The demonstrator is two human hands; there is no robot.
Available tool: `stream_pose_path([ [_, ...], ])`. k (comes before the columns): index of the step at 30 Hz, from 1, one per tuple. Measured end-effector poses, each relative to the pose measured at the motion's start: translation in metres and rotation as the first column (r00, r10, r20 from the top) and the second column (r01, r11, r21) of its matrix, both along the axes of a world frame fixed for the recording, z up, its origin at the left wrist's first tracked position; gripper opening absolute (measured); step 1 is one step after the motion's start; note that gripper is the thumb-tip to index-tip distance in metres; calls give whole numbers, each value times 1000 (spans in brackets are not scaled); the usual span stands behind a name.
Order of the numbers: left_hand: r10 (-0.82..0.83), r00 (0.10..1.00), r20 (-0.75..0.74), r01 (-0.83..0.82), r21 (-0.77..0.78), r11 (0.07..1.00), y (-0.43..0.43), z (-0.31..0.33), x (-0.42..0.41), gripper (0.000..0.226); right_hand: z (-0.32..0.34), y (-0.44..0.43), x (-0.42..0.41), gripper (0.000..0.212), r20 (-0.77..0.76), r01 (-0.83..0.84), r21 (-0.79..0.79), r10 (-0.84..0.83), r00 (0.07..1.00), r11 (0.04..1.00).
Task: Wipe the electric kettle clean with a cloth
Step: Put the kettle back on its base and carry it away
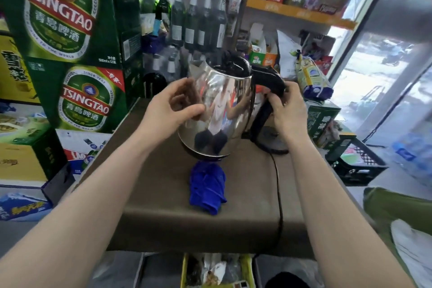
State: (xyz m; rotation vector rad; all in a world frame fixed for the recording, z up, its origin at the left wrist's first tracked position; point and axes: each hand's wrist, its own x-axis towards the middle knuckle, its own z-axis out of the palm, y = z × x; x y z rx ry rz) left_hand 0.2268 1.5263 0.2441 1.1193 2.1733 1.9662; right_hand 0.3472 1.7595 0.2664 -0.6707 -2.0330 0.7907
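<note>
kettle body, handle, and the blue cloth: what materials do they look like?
Kettle body: polished metal, likely stainless steel; it mirrors the hands and the shop. Handle: black, semi-gloss, probably moulded plastic, gripped by the right hand. Blue cloth: soft, matte, crumpled in folds, possibly microfibre; the weave is too blurred to tell.

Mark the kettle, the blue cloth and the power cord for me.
kettle [219, 105], head view, steel side wall.
blue cloth [208, 188], head view, middle of the bunched fabric.
power cord [279, 194], head view, stretch crossing the tabletop.
</note>
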Motion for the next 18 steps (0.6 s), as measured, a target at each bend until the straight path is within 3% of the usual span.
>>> stream_pose_path([
  [10, -320, 931, 175, 337, -78, 938, 180, -16, -8, 76, -7, 128, 40, 32, -21, 295, -76, -297, 955, 952],
  [18, -410, 875, 259, 439, -65, 896, 270, -38, -35, 75, -27, 197, 20, 28, -10, 343, -125, -347, 938, 931],
])
